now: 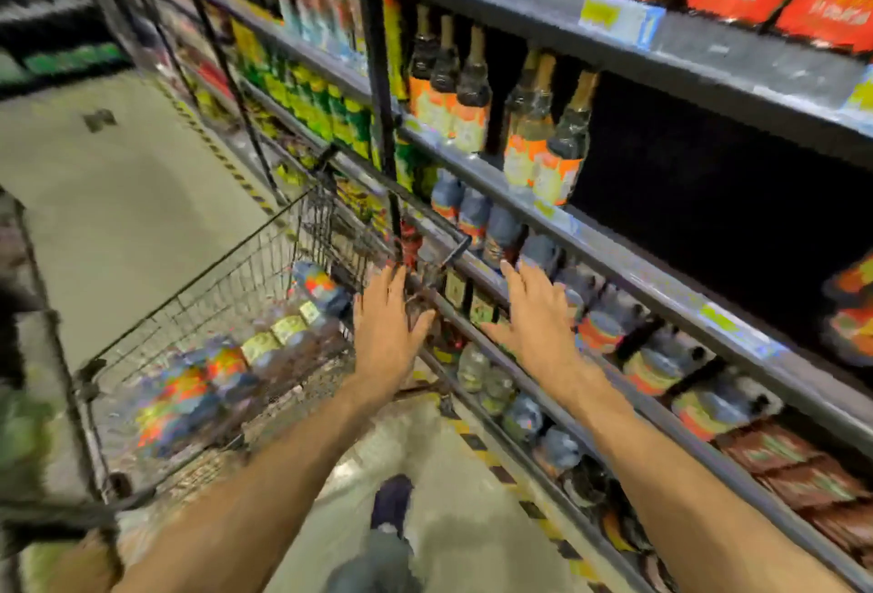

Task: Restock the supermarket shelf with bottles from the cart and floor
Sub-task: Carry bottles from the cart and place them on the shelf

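Both hands are empty, fingers spread: the left hand (385, 323) over the cart (198, 309) rim, the right hand (536, 313) beside the shelf (614, 257). Bottles (226, 370) lie in the cart. This looks like between placements; next, reach in and take a bottle.
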Available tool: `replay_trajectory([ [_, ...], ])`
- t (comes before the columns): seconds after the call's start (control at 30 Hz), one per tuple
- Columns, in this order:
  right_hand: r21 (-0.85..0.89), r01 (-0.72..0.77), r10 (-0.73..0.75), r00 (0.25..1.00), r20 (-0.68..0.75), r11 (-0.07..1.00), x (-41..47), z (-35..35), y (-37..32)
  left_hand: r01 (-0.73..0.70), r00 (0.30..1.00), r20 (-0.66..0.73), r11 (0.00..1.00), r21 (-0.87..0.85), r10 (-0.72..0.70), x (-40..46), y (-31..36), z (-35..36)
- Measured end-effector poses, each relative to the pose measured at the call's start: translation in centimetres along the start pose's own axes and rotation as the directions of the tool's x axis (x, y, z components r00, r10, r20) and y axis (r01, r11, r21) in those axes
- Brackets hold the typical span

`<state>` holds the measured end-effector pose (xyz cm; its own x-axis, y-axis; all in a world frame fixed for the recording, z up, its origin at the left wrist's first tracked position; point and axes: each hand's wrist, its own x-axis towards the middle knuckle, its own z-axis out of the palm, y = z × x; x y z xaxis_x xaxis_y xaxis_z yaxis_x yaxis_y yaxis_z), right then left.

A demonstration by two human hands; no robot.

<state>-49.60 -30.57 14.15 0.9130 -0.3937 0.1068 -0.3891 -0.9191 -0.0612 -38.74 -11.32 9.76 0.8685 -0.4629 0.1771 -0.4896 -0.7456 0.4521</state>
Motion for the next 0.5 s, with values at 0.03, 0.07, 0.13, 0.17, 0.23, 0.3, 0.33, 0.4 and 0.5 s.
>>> replay_trajectory([
  [0.03,0.0,0.042,-0.042,0.999,0.011,0.999,1.0,0.5,-2.0,0.051,0.999,-0.014,0.999,0.014,-0.05,-0.1,-2.4,-0.7],
  [0.07,0.0,0.088,-0.088,0.996,0.021,0.996,2.1,0.9,-4.0,0.099,0.995,-0.021,0.995,0.026,-0.098,-0.1,-4.7,-1.4],
  [0.13,0.003,0.188,-0.188,0.981,0.044,0.982,4.2,1.9,-8.1,0.186,0.982,-0.025,0.982,0.023,-0.185,-0.1,-9.5,-2.3],
  [0.17,0.013,0.227,-0.228,0.972,0.063,0.974,5.3,2.5,-10.2,0.227,0.974,-0.032,0.974,0.013,-0.226,-0.1,-11.9,-2.6],
  [0.23,0.04,0.279,-0.282,0.953,0.109,0.959,7.6,4.1,-14.6,0.295,0.954,-0.048,0.955,-0.019,-0.295,-0.1,-16.9,-3.1],
  [0.3,0.056,0.32,-0.325,0.934,0.15,0.946,9.9,5.8,-19.0,0.327,0.941,-0.072,0.943,-0.064,-0.331,-0.1,-21.5,-3.7],
  [0.33,0.065,0.338,-0.344,0.924,0.167,0.939,11.0,6.8,-21.0,0.35,0.931,-0.079,0.933,-0.082,-0.356,-0.1,-23.6,-4.0],
  [0.4,0.098,0.367,-0.379,0.903,0.204,0.925,13.2,8.8,-24.8,0.412,0.903,-0.091,0.906,-0.098,-0.42,-0.3,-27.8,-4.5],
  [0.5,0.107,0.419,-0.432,0.864,0.26,0.902,15.5,11.6,-29.6,0.537,0.835,-0.068,0.836,-0.116,-0.546,-1.5,-33.5,-4.9],
])
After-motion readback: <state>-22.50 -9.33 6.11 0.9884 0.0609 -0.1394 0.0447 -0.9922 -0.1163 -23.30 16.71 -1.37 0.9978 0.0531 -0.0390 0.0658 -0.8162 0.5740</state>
